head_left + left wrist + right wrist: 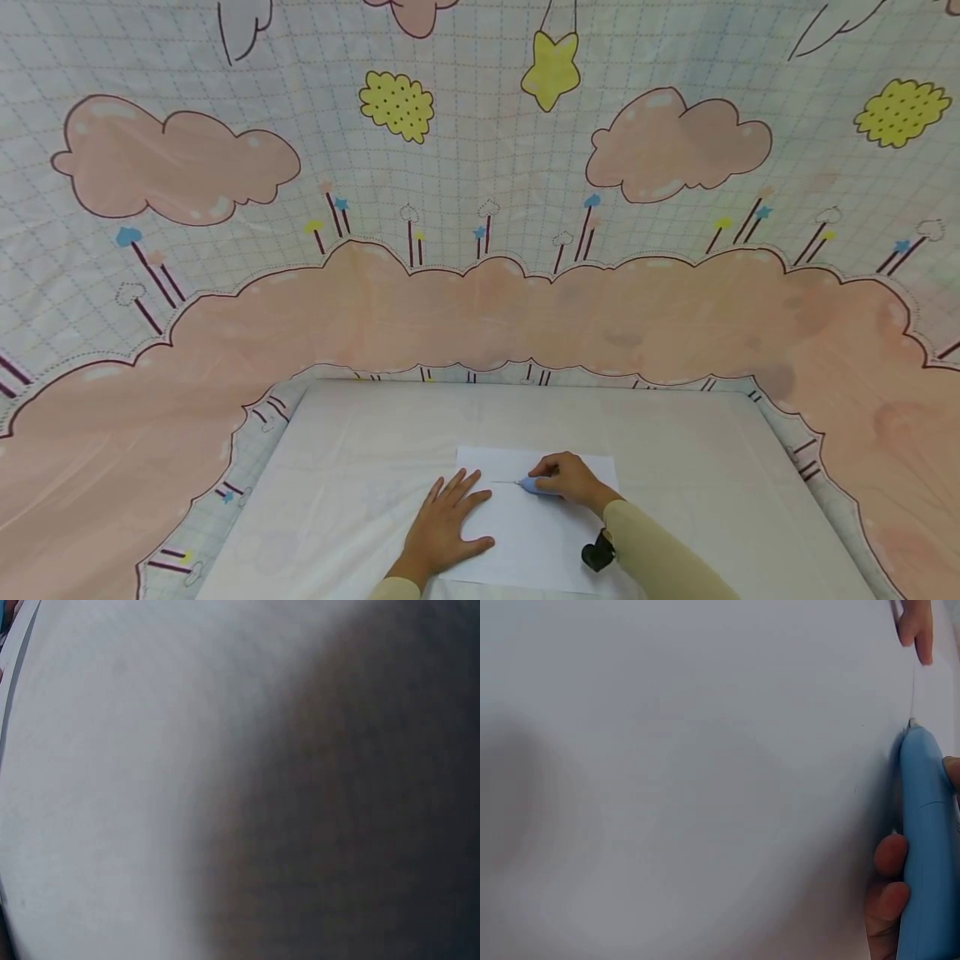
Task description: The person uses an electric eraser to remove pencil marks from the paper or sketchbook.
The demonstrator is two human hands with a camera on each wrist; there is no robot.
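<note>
A white sheet of paper (525,542) lies on the table. My right hand (573,479) grips a stubby blue utility knife (924,795), its small tip right at the paper. From that tip a thin dark line (501,482) runs left across the upper part of the sheet. With fingers spread, my left hand (446,529) rests over the sheet's left edge. In the right wrist view, left fingertips (924,645) show beyond the tip, near the line. The left wrist view is mostly pale surface and a dark blur.
A white cover (337,467) spreads over the table. Behind and around it hangs a patterned cloth (480,317) with clouds and stars. A black heart-shaped thing (597,552) sits at the right sleeve (660,550), overlapping the paper's lower right part.
</note>
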